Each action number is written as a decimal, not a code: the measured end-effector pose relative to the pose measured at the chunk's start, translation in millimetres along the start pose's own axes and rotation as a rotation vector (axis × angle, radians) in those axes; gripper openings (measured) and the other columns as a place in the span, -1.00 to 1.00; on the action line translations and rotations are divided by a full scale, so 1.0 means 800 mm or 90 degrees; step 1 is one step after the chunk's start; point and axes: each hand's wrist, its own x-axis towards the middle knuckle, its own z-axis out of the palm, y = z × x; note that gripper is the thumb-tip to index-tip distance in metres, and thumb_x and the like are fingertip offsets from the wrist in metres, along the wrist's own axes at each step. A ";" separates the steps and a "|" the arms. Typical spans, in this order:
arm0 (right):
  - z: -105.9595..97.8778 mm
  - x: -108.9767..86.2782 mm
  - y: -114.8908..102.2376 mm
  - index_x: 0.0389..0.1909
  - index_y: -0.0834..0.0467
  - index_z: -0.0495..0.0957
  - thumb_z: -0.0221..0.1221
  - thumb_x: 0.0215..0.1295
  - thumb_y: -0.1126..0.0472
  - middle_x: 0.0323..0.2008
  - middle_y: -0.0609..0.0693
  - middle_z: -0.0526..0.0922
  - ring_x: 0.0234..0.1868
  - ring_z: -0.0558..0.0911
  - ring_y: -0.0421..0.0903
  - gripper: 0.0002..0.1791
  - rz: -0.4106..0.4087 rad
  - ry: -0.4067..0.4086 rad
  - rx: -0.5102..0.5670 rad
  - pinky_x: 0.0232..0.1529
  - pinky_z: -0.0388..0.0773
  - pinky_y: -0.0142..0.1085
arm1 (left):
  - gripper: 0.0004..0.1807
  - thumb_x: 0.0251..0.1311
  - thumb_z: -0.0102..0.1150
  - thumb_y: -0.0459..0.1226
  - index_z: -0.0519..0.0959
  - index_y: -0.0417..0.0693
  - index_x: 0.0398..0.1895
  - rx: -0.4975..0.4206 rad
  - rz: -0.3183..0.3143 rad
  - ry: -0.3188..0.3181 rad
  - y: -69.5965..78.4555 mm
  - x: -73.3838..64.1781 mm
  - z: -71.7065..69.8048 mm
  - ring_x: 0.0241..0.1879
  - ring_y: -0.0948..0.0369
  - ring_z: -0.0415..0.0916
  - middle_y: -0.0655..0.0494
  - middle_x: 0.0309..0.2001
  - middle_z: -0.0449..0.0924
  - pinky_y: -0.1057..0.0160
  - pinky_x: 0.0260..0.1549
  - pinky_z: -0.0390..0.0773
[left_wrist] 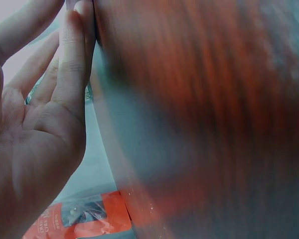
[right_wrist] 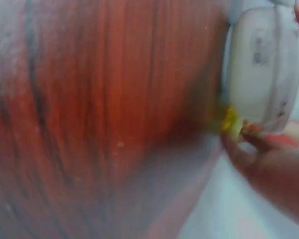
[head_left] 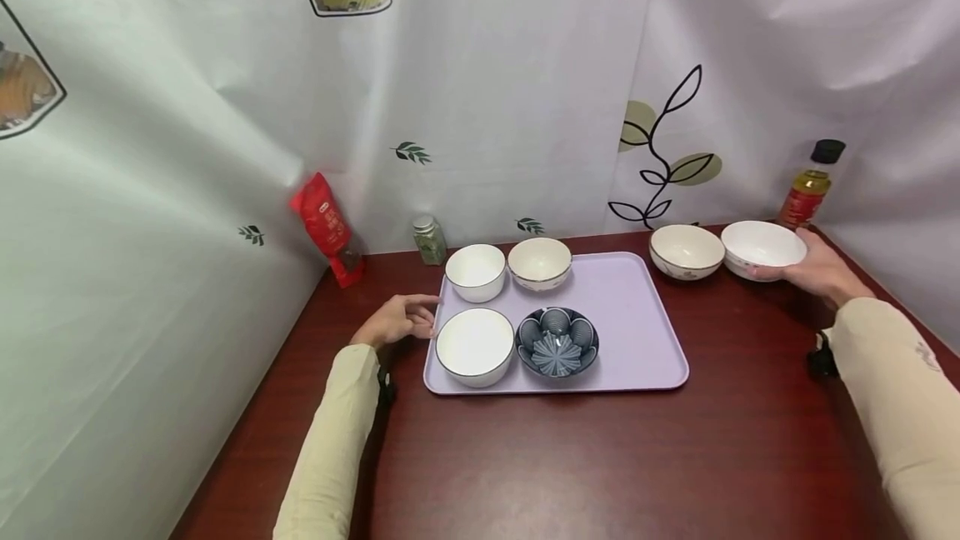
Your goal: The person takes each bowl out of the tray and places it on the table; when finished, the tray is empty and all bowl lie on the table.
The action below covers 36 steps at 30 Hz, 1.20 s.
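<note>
My right hand point(head_left: 821, 269) grips a white bowl point(head_left: 761, 242) at its right side, thumb along the front and fingers behind. In the right wrist view the bowl's outer wall point(right_wrist: 254, 69) shows a faint print. Just left of it stands a cream bowl point(head_left: 684, 250). At the left edge of the lilac tray point(head_left: 630, 315) is my left hand point(head_left: 401, 319), its fingers loosely bent and nothing in them. The tray bears a white bowl point(head_left: 476, 267) and a cream bowl point(head_left: 540, 261) behind, with a larger white bowl point(head_left: 475, 344) and a dark blue patterned bowl point(head_left: 557, 344) in front.
A red packet point(head_left: 328, 223) leans at the back left corner, near a small spice jar point(head_left: 430, 240). Behind the right hand stands an oil bottle point(head_left: 810, 186) with a black cap. A white printed curtain point(head_left: 510, 107) borders the dark red-brown table point(head_left: 570, 465).
</note>
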 end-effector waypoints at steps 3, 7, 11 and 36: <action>-0.002 -0.010 -0.014 0.50 0.52 -0.27 0.38 0.13 -0.09 0.34 0.69 0.06 0.26 0.17 0.58 0.30 -0.010 0.040 -0.071 0.25 0.19 0.40 | -0.28 0.06 0.40 -0.46 0.45 -0.20 0.36 -0.001 -0.001 -0.002 -0.001 0.000 0.001 -0.20 0.24 0.69 -0.16 -0.16 0.71 0.23 -0.06 0.69; 0.003 -0.028 -0.040 0.46 0.51 -0.05 0.39 0.10 -0.08 0.18 0.71 0.20 0.12 0.25 0.64 0.17 -0.018 0.120 -0.152 0.03 0.31 0.41 | -0.29 0.07 0.40 -0.44 0.44 -0.20 0.37 -0.002 0.001 -0.003 -0.001 -0.001 -0.001 -0.19 0.22 0.70 -0.18 -0.14 0.71 0.23 -0.05 0.69; 0.018 -0.044 -0.072 0.37 0.47 0.12 0.35 0.15 -0.11 0.09 0.67 0.26 0.03 0.34 0.62 0.02 -0.014 0.141 -0.175 -0.16 0.37 0.37 | -0.28 0.08 0.40 -0.44 0.43 -0.22 0.38 -0.007 0.003 -0.003 0.001 0.000 -0.004 -0.19 0.22 0.69 -0.19 -0.14 0.70 0.23 -0.05 0.69; 0.148 -0.080 -0.199 0.40 0.37 0.28 0.32 0.28 0.13 0.28 0.42 0.45 0.21 0.55 0.35 -0.23 -0.391 -0.130 -0.093 0.12 0.57 0.15 | -0.29 0.08 0.40 -0.44 0.45 -0.16 0.37 -0.003 -0.025 0.005 -0.001 0.003 -0.001 -0.20 0.24 0.67 -0.16 -0.12 0.69 0.28 -0.07 0.67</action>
